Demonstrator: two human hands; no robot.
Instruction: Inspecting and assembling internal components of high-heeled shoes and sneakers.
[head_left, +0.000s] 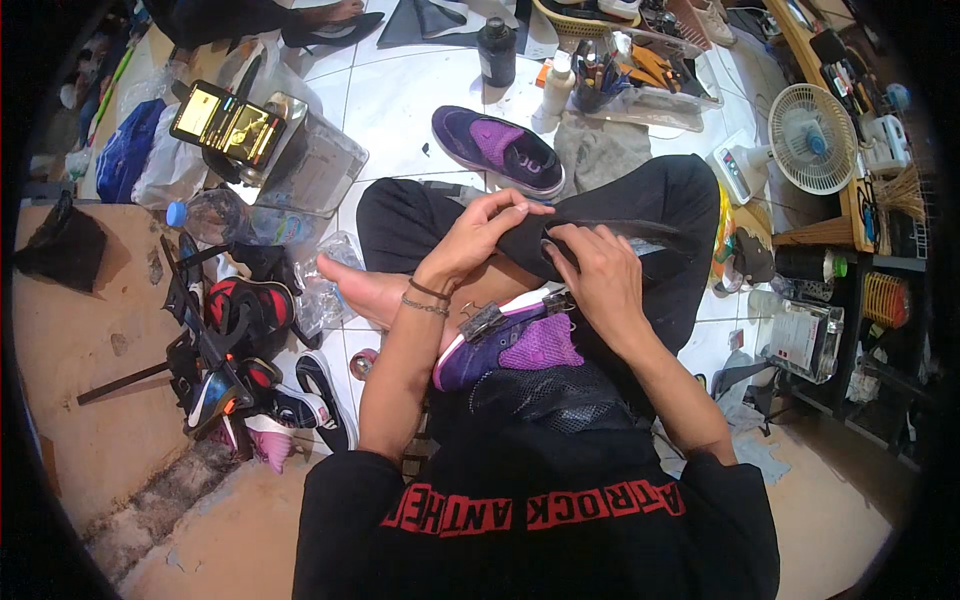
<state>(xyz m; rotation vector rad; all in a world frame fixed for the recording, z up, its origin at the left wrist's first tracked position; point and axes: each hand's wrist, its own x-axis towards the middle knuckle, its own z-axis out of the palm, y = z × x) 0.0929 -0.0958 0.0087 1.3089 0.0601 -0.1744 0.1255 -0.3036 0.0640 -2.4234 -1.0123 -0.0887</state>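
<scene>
My left hand (485,235) is closed, thumb and fingers pinching the upper edge of a black cloth-like piece (524,244) over my crossed legs. My right hand (603,272) is closed on the same piece's right side. Whether it is loose or part of my black trousers is hard to tell. Below the hands, a purple and navy shoe (540,342) rests in my lap. Two binder clips grip its edge, a silver-black clip (482,322) on the left and a dark clip (560,301) close under my right hand. Black mesh (560,400) lies against the shoe.
A matching purple shoe (497,150) lies on the tiled floor ahead. Beyond it stand a black bottle (496,52), a white bottle (558,84) and a tool tray (650,100). Left are a phone (230,122), a water bottle (215,219) and piled shoes (250,320); right, a fan (812,138).
</scene>
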